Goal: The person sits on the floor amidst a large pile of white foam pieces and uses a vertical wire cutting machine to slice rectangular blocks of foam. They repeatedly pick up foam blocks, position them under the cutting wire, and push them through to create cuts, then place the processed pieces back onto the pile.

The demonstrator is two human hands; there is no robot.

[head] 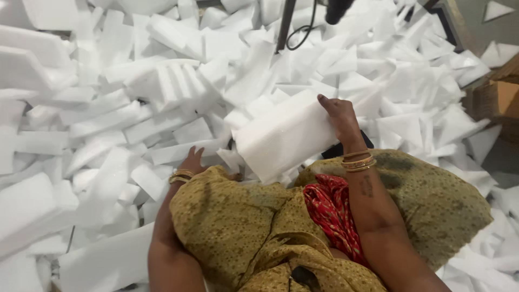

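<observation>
The right hand (338,114) gripped the far edge of a thick white foam slab (284,135), fingers curled over the rim, likely to keep it steady where it lay tilted against the lap. The left hand (190,161) reached down with fingers loosely spread among the foam offcuts (135,103) heaped all around, holding nothing visible. Gold bangles (358,162) ringed the right wrist above the olive-patterned garment (238,221).

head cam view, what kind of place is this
Likely a foam-cutting or packing workshop floor. White foam offcuts lie heaped all around the seated person, the right hand holds a thick foam slab, and a cardboard box sits at the right edge.
</observation>
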